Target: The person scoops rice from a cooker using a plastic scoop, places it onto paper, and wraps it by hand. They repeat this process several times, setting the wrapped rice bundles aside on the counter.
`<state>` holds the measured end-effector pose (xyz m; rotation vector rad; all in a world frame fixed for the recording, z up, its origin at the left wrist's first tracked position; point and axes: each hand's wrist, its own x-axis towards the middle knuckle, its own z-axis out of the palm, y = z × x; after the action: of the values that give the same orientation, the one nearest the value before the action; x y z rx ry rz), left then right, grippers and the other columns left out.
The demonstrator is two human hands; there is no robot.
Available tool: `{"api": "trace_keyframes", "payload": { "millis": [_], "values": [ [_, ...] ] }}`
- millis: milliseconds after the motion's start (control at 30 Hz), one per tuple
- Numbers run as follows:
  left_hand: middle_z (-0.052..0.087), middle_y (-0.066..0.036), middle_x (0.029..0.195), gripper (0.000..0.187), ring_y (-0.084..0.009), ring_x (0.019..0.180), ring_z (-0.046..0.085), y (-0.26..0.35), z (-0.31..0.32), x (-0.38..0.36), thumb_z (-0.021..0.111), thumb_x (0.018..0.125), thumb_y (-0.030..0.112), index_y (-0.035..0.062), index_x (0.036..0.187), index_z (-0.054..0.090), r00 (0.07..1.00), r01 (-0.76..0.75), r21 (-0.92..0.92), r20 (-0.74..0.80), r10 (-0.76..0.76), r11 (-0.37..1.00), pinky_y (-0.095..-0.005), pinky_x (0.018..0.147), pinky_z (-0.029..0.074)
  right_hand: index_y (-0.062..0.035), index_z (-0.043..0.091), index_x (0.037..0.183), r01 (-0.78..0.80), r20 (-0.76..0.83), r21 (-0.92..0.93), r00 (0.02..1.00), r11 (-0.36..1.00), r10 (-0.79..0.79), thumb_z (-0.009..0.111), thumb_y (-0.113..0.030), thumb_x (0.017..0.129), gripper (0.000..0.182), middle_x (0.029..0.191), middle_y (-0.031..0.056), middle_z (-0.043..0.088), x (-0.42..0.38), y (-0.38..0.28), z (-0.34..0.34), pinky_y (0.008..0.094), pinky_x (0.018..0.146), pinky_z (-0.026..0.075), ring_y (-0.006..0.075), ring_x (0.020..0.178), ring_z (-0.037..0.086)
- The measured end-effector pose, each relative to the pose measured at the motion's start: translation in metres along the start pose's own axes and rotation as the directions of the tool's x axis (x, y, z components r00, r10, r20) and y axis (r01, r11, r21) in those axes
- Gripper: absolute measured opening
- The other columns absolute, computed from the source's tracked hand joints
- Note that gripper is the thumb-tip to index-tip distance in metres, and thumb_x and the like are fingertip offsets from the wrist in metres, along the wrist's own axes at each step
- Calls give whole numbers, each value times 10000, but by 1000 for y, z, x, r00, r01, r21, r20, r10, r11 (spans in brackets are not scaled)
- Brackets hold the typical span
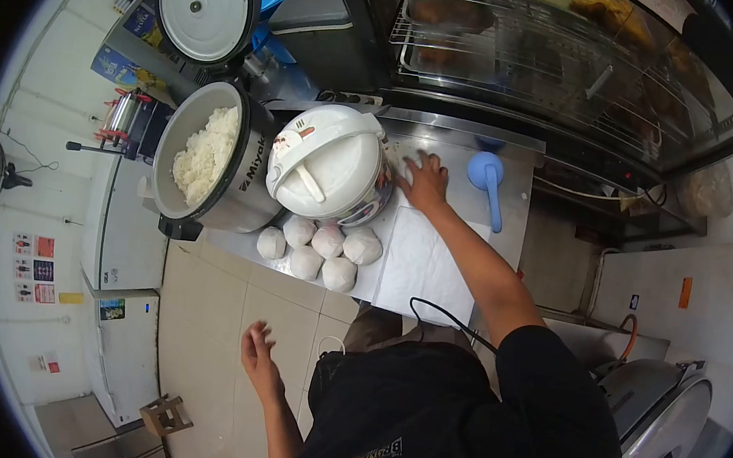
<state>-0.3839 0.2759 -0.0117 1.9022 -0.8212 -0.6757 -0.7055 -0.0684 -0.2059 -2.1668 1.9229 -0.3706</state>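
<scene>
My right hand (424, 182) rests on the metal counter with its fingers spread, beside the white rice cooker (337, 170) with its lid down. Below that hand lies a stack of white wrapping paper (427, 265). To its right is a blue scoop (484, 171), its handle towards me. Several round bundles wrapped in white paper (328, 240) sit in front of the white cooker. My left hand (260, 361) hangs above the floor, away from the counter. Its fingers are loosely bent and apart, with nothing in them.
A large rice cooker (248, 188) stands open at the left, holding white rice (207, 158). Behind the counter is a glass display cabinet (537, 69) with wire racks. A black cable (454, 320) crosses near the counter's front edge. A lidded metal pot (667, 430) stands at the right.
</scene>
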Motion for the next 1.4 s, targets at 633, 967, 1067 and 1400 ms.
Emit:
{"api": "trace_keyframes", "payload": {
  "millis": [633, 967, 1067, 1400],
  "values": [
    [718, 67, 1114, 120, -175, 1049, 608, 249, -13, 101, 671, 996, 208, 159, 995, 781, 253, 244, -969, 18, 967, -45, -375, 725, 532, -112, 461, 1420, -308, -519, 479, 656, 822, 548, 667, -173, 973, 496, 945, 164, 715, -110, 63, -116, 382, 716, 528, 275, 801, 705],
    [668, -113, 1089, 311, -237, 963, 649, 159, -170, 327, 744, 967, 373, 77, 1053, 704, -53, -214, -968, 147, 988, 132, -360, 609, 505, -13, 633, 1333, -49, -184, 685, 954, 727, 238, 621, -152, 1051, 314, 824, -30, 594, 10, -326, -219, 212, 559, 411, 47, 650, 514],
    [669, -176, 1250, 475, -267, 1166, 638, 94, -205, 388, 856, 853, 337, 6, 1145, 681, 407, -609, -541, 415, 814, 581, -415, 815, 523, -30, 597, 1424, 45, -57, 417, 998, 908, -24, 639, -128, 1009, 428, 818, 144, 695, 55, -432, -216, 326, 665, 495, 168, 710, 642],
    [-114, -295, 1707, 1686, -386, 1605, -10, -10, -159, 451, 1025, 560, 414, 5, 1595, -243, 684, -267, -172, 659, 313, 948, -466, 1295, 117, -66, 528, 1492, 638, 244, -406, 766, 654, -595, 614, -79, 839, 659, 878, 166, 706, 200, -498, -62, 456, 635, 568, 325, 733, 720]
  ]
}}
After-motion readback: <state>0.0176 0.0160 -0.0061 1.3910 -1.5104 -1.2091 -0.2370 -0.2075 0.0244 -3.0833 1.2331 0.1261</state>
